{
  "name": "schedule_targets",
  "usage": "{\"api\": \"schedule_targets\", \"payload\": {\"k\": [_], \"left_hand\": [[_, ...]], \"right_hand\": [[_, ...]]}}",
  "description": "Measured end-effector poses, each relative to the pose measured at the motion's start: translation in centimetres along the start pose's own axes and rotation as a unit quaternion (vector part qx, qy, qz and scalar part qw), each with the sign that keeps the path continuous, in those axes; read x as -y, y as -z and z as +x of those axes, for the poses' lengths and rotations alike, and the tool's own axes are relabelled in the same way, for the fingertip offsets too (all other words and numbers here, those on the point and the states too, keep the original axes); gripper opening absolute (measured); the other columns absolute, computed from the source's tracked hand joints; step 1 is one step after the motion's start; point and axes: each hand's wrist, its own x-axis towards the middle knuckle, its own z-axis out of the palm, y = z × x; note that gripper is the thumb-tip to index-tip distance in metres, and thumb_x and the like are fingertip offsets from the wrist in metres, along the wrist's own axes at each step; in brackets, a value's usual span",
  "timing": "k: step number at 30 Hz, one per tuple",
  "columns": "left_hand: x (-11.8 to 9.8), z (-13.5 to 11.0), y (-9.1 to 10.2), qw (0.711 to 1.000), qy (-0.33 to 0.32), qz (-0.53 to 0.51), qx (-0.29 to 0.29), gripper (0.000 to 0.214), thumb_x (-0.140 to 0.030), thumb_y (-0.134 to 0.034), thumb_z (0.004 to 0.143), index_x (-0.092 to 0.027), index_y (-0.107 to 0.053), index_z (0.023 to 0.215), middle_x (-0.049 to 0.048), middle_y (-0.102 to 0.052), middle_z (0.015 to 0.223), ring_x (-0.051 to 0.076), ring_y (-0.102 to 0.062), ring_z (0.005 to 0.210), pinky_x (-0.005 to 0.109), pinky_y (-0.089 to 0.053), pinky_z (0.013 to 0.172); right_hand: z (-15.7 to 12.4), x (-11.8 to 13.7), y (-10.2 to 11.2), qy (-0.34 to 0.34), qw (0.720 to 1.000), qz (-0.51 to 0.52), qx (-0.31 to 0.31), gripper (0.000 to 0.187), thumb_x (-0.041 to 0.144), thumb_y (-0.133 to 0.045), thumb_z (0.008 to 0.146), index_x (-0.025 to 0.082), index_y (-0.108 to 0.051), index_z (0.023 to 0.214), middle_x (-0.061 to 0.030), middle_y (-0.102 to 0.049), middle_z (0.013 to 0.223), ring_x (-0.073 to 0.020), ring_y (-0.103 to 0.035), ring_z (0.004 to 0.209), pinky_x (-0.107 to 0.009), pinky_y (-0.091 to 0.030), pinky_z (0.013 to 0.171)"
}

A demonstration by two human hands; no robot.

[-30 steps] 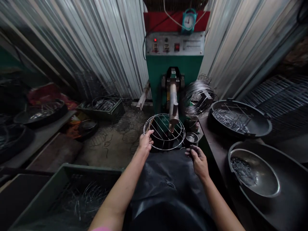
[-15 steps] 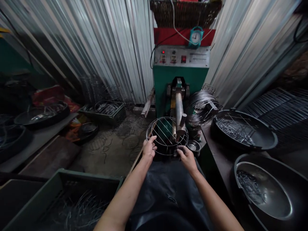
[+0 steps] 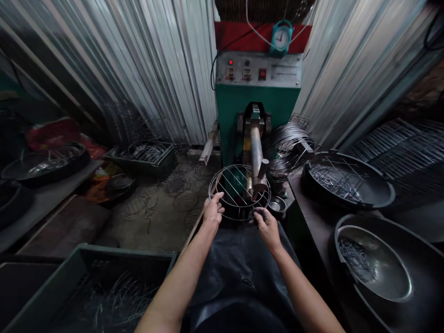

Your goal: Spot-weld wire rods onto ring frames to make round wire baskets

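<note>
A round wire rack (image 3: 231,186), made of rings with thin parallel bars across, sits at the electrode arms of a green spot welder (image 3: 258,99). My left hand (image 3: 213,209) is closed on the rack's near left rim, thumb on top. At the near right edge, my right hand (image 3: 265,219) has its fingers pinched together; what small piece they hold there, if any, is too dark to make out. The upper electrode arm (image 3: 255,150) reaches over the right part of the rack, and its tip stands close to the bars.
A coil of wire (image 3: 289,148) hangs right of the welder, above a small metal bowl (image 3: 277,204). Large pans (image 3: 385,203) with metal pieces stand on the right bench. Left are a green crate (image 3: 86,252) of wire and a smaller crate (image 3: 157,167). A clock (image 3: 281,38) hangs on top.
The view has tipped slightly downward, so the welder sits higher in the picture. Both hands stay at the rack's near rim, with little visible shift of the rack against the electrodes.
</note>
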Motion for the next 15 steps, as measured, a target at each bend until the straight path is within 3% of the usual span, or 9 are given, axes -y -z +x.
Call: {"api": "schedule_targets", "payload": {"k": [5,15], "left_hand": [[0.00,-0.21,-0.08,1.000,-0.010,0.013,-0.004,0.047,-0.025,-0.074,0.045,-0.020,-0.033,0.067,-0.0126,-0.028,0.051,0.001,-0.020,0.036,0.015,-0.012,0.035],[0.22,0.22,-0.10,1.000,-0.009,0.021,0.000,0.046,-0.027,-0.075,0.045,-0.020,-0.036,0.069,-0.0128,-0.030,0.050,0.000,-0.020,0.036,0.015,-0.014,0.035]], "right_hand": [[0.51,-0.03,-0.01,-0.008,0.999,-0.032,0.005,0.025,0.044,-0.054,0.077,0.020,-0.058,0.082,-0.0015,-0.063,0.063,-0.0171,-0.060,0.053,-0.028,-0.048,0.054],[0.71,0.19,0.10,-0.008,1.000,0.002,0.013,0.023,0.041,-0.055,0.078,0.019,-0.058,0.083,-0.0029,-0.065,0.073,-0.0159,-0.062,0.057,-0.027,-0.048,0.057]]}}
